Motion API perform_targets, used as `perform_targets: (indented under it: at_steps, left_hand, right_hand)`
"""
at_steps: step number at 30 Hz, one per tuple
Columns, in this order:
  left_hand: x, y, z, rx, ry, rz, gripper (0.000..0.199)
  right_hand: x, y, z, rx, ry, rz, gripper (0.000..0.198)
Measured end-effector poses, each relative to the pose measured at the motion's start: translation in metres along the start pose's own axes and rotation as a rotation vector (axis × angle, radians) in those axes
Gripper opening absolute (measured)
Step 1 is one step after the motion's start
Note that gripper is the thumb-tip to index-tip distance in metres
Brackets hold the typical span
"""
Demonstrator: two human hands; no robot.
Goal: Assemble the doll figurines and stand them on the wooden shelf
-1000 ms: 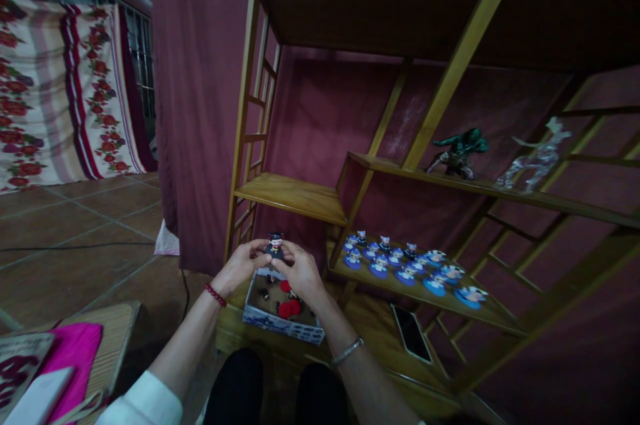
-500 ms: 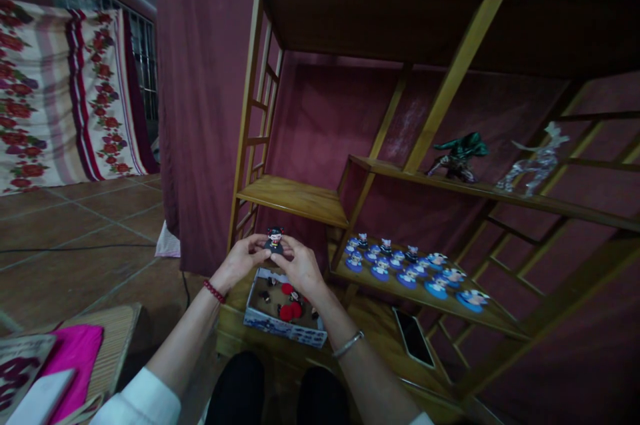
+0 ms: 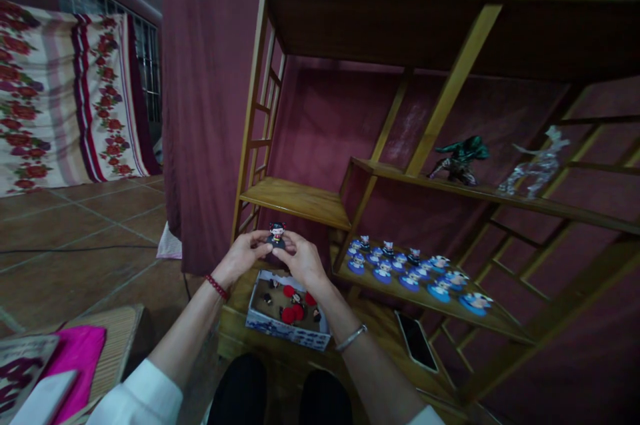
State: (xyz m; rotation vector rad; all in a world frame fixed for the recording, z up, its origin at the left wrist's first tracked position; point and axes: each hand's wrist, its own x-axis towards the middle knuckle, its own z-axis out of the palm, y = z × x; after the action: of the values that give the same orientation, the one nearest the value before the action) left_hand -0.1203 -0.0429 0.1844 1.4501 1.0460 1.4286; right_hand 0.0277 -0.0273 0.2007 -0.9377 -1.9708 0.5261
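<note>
A person's left hand [image 3: 243,258] and right hand [image 3: 304,261] jointly grip a small black-haired figurine [image 3: 277,233], upright on its dark base, near the far edge of an open box [image 3: 287,334] holding red and black pieces [image 3: 297,311]. Rightward, blue-based figurines [image 3: 410,279] crowd a wooden shelf [image 3: 500,325]; a dark-screened device [image 3: 417,339] lies below.

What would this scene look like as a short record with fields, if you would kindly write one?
Left hand: holds a small dark figurine near its base
Right hand: holds the same figurine's other side
Wrists: red beaded bracelet left, silver bangle right
Box: open, below the hands, red and dark pieces inside
Lower shelf: small figures, many on blue bases
Shelf above: green figure, clear figure
Phone: lying flat on a lower board
</note>
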Motion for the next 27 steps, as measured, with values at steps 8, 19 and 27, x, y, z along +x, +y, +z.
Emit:
perform_targets:
  at_steps: [8,19,27]
  left_hand:
    - [0.003,0.013,-0.003,0.007,0.007,0.016,0.037]
    - [0.014,0.017,-0.005,-0.051,0.011,0.037,0.039]
    - [0.02,0.019,-0.008,-0.074,0.059,0.032,0.033]
  right_hand:
    - [0.009,-0.008,-0.004,-0.058,0.024,-0.027,0.033]
    - [0.02,-0.014,-0.006,-0.082,0.027,-0.049,0.034]
    - [0.03,-0.012,-0.005,-0.101,0.021,-0.053,0.034]
